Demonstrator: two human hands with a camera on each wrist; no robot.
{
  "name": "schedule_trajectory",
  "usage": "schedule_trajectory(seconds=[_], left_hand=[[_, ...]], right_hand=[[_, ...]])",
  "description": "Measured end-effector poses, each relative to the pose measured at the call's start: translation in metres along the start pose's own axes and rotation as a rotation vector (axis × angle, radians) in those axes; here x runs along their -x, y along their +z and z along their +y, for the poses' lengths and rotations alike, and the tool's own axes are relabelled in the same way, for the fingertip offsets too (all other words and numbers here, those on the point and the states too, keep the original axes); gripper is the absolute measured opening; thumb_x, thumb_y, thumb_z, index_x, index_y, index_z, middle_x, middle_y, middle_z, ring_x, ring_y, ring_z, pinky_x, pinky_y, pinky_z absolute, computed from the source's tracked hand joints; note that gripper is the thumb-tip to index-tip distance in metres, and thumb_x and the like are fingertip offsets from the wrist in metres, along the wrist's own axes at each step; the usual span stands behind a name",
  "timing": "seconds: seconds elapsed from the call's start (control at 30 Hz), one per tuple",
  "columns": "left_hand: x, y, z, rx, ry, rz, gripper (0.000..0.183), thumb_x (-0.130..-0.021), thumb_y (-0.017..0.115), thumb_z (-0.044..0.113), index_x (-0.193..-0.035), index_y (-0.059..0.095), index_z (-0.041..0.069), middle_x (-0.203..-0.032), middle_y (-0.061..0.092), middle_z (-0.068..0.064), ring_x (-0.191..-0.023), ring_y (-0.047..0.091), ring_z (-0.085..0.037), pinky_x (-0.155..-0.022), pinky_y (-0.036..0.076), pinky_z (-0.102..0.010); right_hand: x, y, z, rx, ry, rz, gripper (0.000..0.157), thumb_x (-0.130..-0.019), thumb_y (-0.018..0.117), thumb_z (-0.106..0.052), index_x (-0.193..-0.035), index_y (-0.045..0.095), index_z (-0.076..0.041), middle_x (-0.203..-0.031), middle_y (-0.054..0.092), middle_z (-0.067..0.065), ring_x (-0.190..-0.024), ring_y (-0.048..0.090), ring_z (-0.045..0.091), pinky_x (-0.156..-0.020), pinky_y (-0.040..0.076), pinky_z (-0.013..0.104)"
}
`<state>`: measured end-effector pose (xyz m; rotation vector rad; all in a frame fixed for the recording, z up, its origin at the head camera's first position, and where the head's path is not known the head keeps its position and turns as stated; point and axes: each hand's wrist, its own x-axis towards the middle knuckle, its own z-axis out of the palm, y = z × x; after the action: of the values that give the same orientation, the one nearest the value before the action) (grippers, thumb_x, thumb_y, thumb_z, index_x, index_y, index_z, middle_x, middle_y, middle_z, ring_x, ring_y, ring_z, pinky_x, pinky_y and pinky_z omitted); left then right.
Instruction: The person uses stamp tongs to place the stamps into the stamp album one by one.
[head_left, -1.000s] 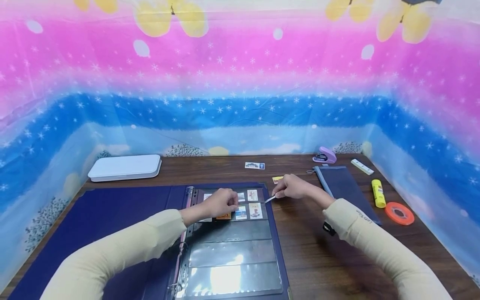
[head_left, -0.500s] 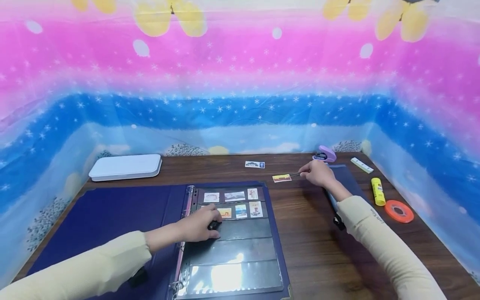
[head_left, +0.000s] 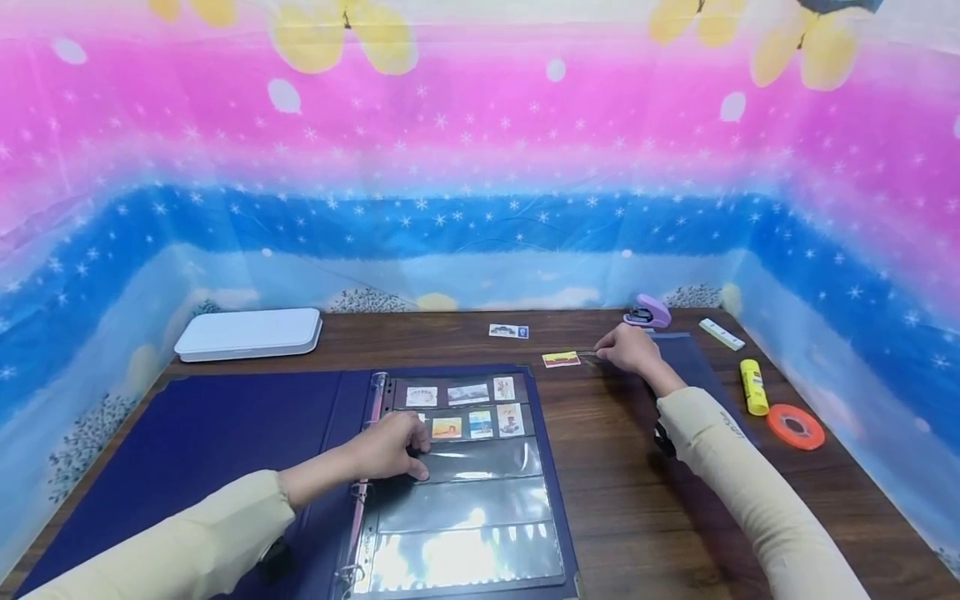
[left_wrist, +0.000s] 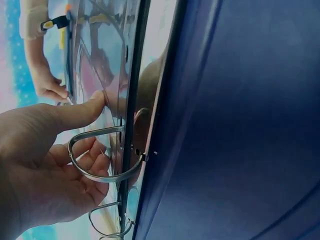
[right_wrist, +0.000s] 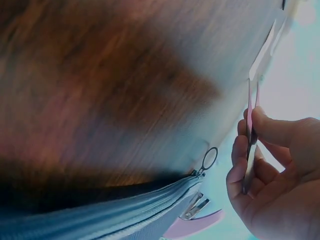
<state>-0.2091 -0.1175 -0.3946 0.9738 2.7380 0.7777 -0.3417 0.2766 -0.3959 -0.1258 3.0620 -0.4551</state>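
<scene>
My right hand (head_left: pixel 628 348) pinches a pair of tweezers (right_wrist: pixel 251 120), whose tips reach the right end of a yellow and red stamp (head_left: pixel 561 360) on the wooden table. The tweezers' two arms stand slightly apart in the right wrist view. My left hand (head_left: pixel 386 448) rests on the clear pocket page (head_left: pixel 487 460) of an open navy ring binder (head_left: pixel 225 450), thumb and loosely bent fingers touching the plastic. Several stamps sit in the page's top two rows, such as an orange one (head_left: pixel 447 427); my left fingers partly cover the leftmost of the second row.
Another stamp (head_left: pixel 509 332) lies farther back. A white case (head_left: pixel 249 335) stands at the back left. On the right are a zip pouch (head_left: pixel 701 371), a purple stapler (head_left: pixel 648 311), a glue stick (head_left: pixel 753 387), an orange tape roll (head_left: pixel 796 427) and a small white strip (head_left: pixel 722 334).
My right hand has moved from the page's right edge out to the yellow stamp with the tweezers. My left hand has slid down and left, uncovering stamps in the top rows.
</scene>
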Motion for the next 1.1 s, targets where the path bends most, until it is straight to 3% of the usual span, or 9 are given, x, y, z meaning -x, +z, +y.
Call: schedule_trajectory(seconds=[0.27, 0.47, 0.63, 0.77, 0.9, 0.97, 1.03, 1.1], left_hand=[[-0.007, -0.006, 0.002, -0.022, -0.037, -0.079, 0.025, -0.062, 0.083, 0.012, -0.07, 0.06, 0.006, -0.062, 0.054, 0.003, -0.059, 0.043, -0.004, -0.057, 0.037, -0.018], [-0.012, -0.007, -0.001, 0.018, -0.079, -0.152, 0.03, -0.063, 0.083, 0.012, -0.08, 0.059, 0.004, -0.068, 0.052, -0.001, -0.062, 0.043, -0.008, -0.06, 0.038, -0.02], [-0.012, -0.007, -0.004, 0.03, -0.045, -0.153, 0.029, -0.064, 0.083, 0.015, -0.076, 0.058, 0.004, -0.065, 0.045, 0.003, -0.06, 0.038, -0.007, -0.058, 0.034, -0.019], [-0.009, -0.01, -0.007, 0.002, -0.018, -0.128, 0.027, -0.065, 0.082, 0.018, -0.069, 0.058, 0.008, -0.062, 0.045, 0.006, -0.058, 0.037, -0.005, -0.058, 0.036, -0.02], [-0.007, -0.015, -0.012, -0.094, -0.02, -0.083, 0.024, -0.07, 0.079, 0.027, -0.063, 0.06, 0.015, -0.059, 0.053, 0.008, -0.058, 0.043, -0.002, -0.079, 0.04, -0.038], [-0.006, -0.017, -0.017, -0.105, -0.017, -0.086, 0.021, -0.074, 0.076, 0.027, -0.063, 0.061, 0.017, -0.057, 0.054, 0.009, -0.057, 0.043, -0.001, -0.082, 0.037, -0.041], [-0.006, -0.02, -0.021, -0.08, -0.003, -0.111, 0.019, -0.079, 0.072, 0.025, -0.065, 0.063, 0.017, -0.057, 0.055, 0.009, -0.056, 0.043, 0.0, -0.08, 0.033, -0.038], [-0.006, -0.022, -0.025, -0.024, 0.028, -0.146, 0.015, -0.082, 0.068, 0.019, -0.069, 0.064, 0.014, -0.059, 0.054, 0.007, -0.054, 0.041, 0.0, -0.076, 0.037, -0.033]], right_hand=[[-0.003, 0.001, -0.002, -0.003, -0.014, -0.018, 0.021, -0.089, 0.059, -0.019, -0.102, 0.073, -0.009, -0.11, 0.069, 0.014, -0.104, 0.062, 0.033, -0.082, 0.048, 0.046], [-0.008, 0.004, -0.002, 0.01, -0.021, -0.006, 0.02, -0.089, 0.059, -0.02, -0.1, 0.074, -0.011, -0.106, 0.071, 0.011, -0.1, 0.064, 0.032, -0.079, 0.049, 0.045], [-0.006, 0.002, -0.002, 0.022, -0.018, 0.006, 0.02, -0.089, 0.059, -0.021, -0.098, 0.074, -0.013, -0.105, 0.071, 0.01, -0.097, 0.065, 0.03, -0.074, 0.049, 0.043], [-0.002, -0.003, -0.004, 0.005, -0.034, 0.017, 0.021, -0.09, 0.057, -0.02, -0.1, 0.074, -0.012, -0.105, 0.071, 0.012, -0.085, 0.065, 0.026, -0.064, 0.045, 0.035], [0.003, -0.01, -0.006, -0.046, -0.051, 0.032, 0.023, -0.09, 0.056, -0.018, -0.102, 0.073, -0.009, -0.104, 0.071, 0.015, -0.068, 0.057, 0.018, -0.057, 0.037, 0.028], [0.006, -0.013, -0.008, -0.096, -0.063, 0.031, 0.023, -0.09, 0.056, -0.018, -0.103, 0.072, -0.007, -0.102, 0.071, 0.016, -0.063, 0.053, 0.015, -0.056, 0.035, 0.027], [0.011, -0.017, -0.014, -0.159, -0.079, 0.028, 0.024, -0.091, 0.057, -0.018, -0.105, 0.071, -0.005, -0.101, 0.071, 0.018, -0.058, 0.05, 0.013, -0.055, 0.034, 0.026], [0.016, -0.021, -0.022, -0.223, -0.111, 0.035, 0.024, -0.09, 0.058, -0.017, -0.105, 0.07, -0.004, -0.1, 0.071, 0.019, -0.054, 0.046, 0.012, -0.054, 0.033, 0.026]])
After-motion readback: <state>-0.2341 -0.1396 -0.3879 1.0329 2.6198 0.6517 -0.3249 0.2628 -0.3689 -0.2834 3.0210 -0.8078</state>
